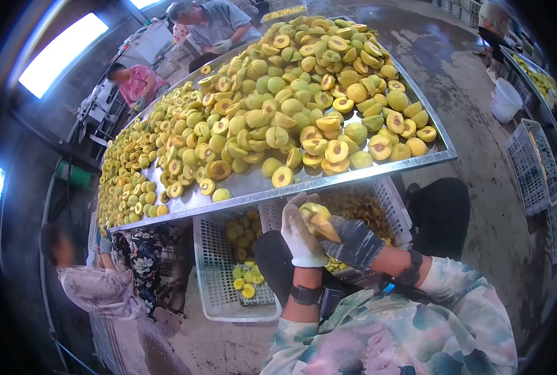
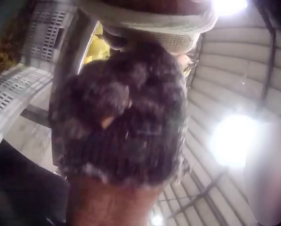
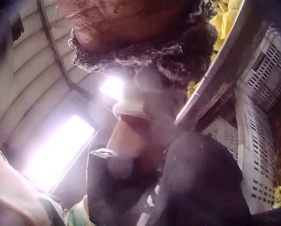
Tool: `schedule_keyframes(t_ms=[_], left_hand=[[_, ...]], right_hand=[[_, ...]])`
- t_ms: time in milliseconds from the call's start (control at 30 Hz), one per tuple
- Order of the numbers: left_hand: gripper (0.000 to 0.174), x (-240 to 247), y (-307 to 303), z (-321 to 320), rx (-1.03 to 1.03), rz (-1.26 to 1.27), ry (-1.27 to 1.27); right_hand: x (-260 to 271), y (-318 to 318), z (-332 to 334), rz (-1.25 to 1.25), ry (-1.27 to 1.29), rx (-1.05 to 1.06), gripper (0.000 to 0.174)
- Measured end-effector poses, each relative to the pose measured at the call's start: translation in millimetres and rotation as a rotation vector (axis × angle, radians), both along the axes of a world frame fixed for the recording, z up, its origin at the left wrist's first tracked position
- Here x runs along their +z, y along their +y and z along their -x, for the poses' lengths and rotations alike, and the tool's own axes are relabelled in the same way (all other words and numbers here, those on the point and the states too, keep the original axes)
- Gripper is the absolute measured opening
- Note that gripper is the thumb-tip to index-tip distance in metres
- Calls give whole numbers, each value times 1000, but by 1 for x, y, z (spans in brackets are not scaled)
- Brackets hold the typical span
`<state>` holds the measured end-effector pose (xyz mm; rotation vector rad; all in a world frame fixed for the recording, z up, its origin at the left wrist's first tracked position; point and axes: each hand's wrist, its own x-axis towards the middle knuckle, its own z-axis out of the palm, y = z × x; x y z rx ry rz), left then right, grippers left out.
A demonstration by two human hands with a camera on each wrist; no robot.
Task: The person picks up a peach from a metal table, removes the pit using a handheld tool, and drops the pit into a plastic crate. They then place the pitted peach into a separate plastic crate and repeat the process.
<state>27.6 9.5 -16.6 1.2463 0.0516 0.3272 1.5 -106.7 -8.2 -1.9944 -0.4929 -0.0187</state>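
Just past the near rim of the metal table (image 1: pixel 328 182), two gloved hands meet at a yellow-green peach (image 1: pixel 316 210). My left hand (image 1: pixel 300 234), in a white glove, holds the peach with fingers curled round its far side. The right hand (image 1: pixel 356 242), in a dark grey glove, grips at the peach from the right. An orange-brown wedge (image 1: pixel 326 229) shows between the hands; I cannot tell whether it is part of the fruit. In the left wrist view the dark glove (image 2: pixel 121 108) appears as a curled fist, covering what it grips.
Many peach halves (image 1: pixel 272 119) are heaped on the table. Below stand a white crate (image 1: pixel 234 312) with several peaches and another crate (image 1: pixel 398 209) holding brown and yellow scraps. Other people (image 1: pixel 144 84) work around the table. At the right are a bucket (image 1: pixel 506 100) and crates (image 1: pixel 531 169).
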Motion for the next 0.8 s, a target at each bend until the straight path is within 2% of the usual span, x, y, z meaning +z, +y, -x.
schedule_keyframes(t_ms=[33, 100, 133, 233, 367, 433, 533, 800], left_hand=[[57, 4, 1, -1, 24, 25, 69], [58, 3, 3, -2, 42, -11, 49], [57, 3, 3, -2, 37, -13, 28], [56, -3, 1, -1, 22, -29, 12], [55, -2, -3, 3, 45, -77, -30], [55, 2, -5, 6, 60, -88, -26], [55, 5, -8, 8, 89, -109, -22], [55, 10, -15, 12, 105, -143, -64]], right_hand=[[3, -3, 3, 3, -2, 4, 36], [13, -9, 9, 8, 151, 22, 39], [13, -11, 12, 100, 177, 25, 41], [10, -10, 17, 24, 253, -46, 36], [4, -5, 20, 82, 224, -117, 36], [11, -5, 23, 142, 323, -129, 43], [19, -10, 24, 227, 353, -110, 43], [6, -12, 28, 183, 290, -116, 44]])
